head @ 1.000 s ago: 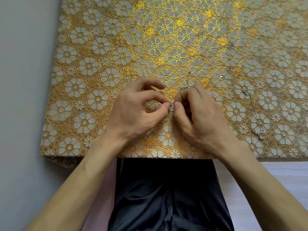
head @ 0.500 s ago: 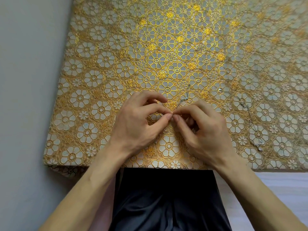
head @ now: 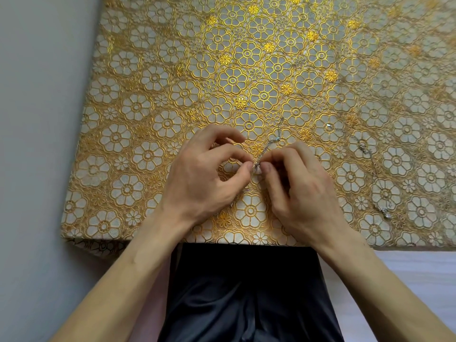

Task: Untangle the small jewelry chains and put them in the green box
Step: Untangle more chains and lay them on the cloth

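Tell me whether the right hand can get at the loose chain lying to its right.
Probably yes: the loose chain lies uncovered on the cloth, nothing between it and the right hand, though that hand now pinches the tangled chain.

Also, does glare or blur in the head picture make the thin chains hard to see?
Head view: the tablecloth shines brightest at its centre; the held chain, pinched by left hand and right hand, is sharp enough; the loose chain at right nearly merges with the pattern.
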`<state>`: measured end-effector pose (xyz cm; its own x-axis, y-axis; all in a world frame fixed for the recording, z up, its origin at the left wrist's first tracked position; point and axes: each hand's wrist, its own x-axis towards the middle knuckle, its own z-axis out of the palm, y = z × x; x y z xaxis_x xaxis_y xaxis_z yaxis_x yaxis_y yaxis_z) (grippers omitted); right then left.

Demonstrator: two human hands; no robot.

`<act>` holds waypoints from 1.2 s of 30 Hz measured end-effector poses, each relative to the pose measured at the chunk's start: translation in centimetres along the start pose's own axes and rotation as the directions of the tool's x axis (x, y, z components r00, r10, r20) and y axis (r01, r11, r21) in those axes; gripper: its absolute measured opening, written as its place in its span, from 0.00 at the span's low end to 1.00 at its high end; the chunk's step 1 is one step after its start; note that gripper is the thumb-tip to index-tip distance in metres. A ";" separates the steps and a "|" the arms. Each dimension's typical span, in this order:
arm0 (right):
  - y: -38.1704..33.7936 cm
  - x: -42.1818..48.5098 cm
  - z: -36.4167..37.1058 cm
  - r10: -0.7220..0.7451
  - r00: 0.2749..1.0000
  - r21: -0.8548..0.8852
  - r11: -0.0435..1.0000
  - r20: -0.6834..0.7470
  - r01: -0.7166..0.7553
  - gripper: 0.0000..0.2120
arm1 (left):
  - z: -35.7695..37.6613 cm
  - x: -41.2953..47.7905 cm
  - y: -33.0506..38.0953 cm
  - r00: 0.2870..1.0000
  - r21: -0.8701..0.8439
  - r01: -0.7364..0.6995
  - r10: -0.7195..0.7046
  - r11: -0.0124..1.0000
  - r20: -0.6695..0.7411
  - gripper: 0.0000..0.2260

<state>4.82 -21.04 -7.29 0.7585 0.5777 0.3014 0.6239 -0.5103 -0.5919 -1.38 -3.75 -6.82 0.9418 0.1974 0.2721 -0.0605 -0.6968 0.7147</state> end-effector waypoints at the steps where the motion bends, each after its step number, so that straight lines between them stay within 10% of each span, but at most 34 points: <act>1: 0.0 0.0 0.0 0.001 1.000 0.008 1.000 0.003 -0.001 0.07 | -0.1 0.0 0.0 1.000 -0.006 -0.002 0.002 1.000 0.004 0.04; 29: -1.0 0.4 -1.1 0.045 0.987 -0.185 0.983 0.153 -0.016 0.11 | -0.1 0.0 0.6 0.997 0.133 -0.078 0.075 0.988 0.028 0.04; 36: -1.1 0.3 -1.9 0.157 0.985 0.046 0.986 0.077 -0.160 0.06 | -0.4 0.2 0.5 0.998 0.061 -0.033 0.030 0.998 0.047 0.05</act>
<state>4.67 -21.49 -5.13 0.8301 0.5381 0.1463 0.4847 -0.5664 -0.6666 -1.34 -3.80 -6.16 0.9540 0.1441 0.2628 -0.0708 -0.7437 0.6648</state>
